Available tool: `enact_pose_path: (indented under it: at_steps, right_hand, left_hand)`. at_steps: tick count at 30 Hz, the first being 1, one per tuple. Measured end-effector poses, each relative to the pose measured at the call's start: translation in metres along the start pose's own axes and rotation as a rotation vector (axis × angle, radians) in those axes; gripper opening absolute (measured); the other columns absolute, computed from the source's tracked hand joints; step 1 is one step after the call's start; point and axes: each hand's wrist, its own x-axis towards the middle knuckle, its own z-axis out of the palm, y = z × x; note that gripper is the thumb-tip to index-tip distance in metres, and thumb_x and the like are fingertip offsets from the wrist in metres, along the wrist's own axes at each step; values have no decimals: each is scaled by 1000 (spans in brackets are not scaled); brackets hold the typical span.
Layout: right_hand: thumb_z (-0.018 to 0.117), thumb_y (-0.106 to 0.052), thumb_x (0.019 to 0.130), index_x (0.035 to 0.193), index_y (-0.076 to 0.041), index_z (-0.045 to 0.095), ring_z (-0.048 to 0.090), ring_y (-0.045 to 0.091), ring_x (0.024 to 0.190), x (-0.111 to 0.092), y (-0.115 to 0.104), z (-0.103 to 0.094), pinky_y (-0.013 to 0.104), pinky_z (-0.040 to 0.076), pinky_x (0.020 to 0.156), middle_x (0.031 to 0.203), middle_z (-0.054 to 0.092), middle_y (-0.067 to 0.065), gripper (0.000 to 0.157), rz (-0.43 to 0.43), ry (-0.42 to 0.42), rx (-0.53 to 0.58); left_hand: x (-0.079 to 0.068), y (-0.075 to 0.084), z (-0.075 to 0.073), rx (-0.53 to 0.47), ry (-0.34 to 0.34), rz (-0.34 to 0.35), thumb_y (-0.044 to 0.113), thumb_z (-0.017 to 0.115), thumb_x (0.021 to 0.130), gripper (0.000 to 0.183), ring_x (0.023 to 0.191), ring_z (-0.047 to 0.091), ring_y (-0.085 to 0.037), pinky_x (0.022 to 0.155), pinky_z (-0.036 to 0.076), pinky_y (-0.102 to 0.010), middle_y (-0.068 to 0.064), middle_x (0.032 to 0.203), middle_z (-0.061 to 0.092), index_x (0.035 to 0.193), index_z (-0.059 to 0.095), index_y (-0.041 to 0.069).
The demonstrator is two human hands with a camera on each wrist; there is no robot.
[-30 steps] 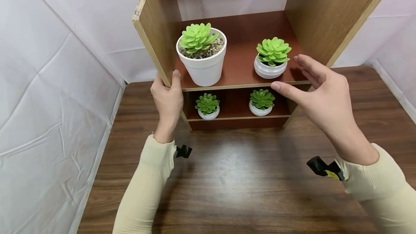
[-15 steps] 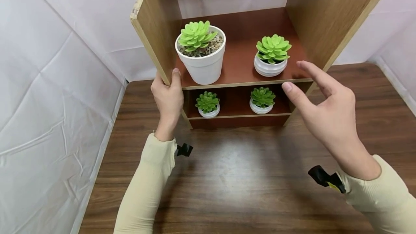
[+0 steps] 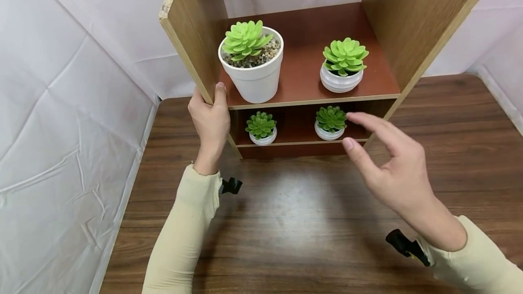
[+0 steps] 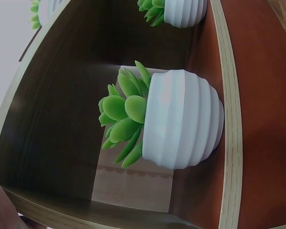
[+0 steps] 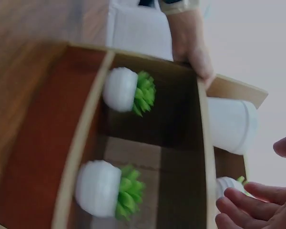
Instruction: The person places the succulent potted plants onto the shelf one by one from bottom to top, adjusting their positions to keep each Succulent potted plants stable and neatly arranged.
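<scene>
My left hand (image 3: pixel 210 121) grips the left side panel (image 3: pixel 185 35) of a wooden shelf unit, thumb on the front edge. My right hand (image 3: pixel 396 167) hovers in front of the lower compartment, thumb and fingers apart, holding nothing. Its fingertips are close to the lower right potted succulent (image 3: pixel 331 121); whether they touch cannot be told. At the lower left sits another small potted succulent (image 3: pixel 261 127), seen large in the left wrist view. On the upper board stand a tall white pot with a succulent (image 3: pixel 255 78) and a small ribbed potted succulent (image 3: pixel 343 65).
The shelf unit stands on a dark wooden table (image 3: pixel 286 239). White sheeting (image 3: pixel 73 117) covers the walls behind and at the left. The unit's right side panel (image 3: pixel 425 17) rises beside the right hand's reach.
My right hand has moved down and left, from beside the upper small succulent to in front of the lower right one. The left hand keeps its grip on the side panel.
</scene>
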Motion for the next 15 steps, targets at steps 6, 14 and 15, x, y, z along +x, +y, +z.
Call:
enact_pose_path:
  at_steps: [6,14,15]
  right_hand:
    - [73,-15,85,124,-6,68,59,22,114,-26,22,10,25,39,98,122,65,6,40,32,-73,-102]
    - [69,-28,87,129,-5,63,54,30,120,-48,35,19,44,41,98,129,61,10,48,16,-133,-203]
    - [68,-30,88,129,-5,62,53,30,121,-50,36,20,46,41,97,129,61,11,49,14,-137,-211]
  left_hand:
    - [-1,3,0,3,20,-4,8,60,94,15,69,54,-14,65,42,-28,-9,79,63,96,65,-6]
    - [-1,4,1,6,9,-23,7,60,95,20,73,54,-17,67,42,-28,-15,86,64,104,66,-9]
    - [-1,4,1,7,8,-24,7,60,95,20,74,55,-17,67,42,-28,-16,87,64,105,66,-9]
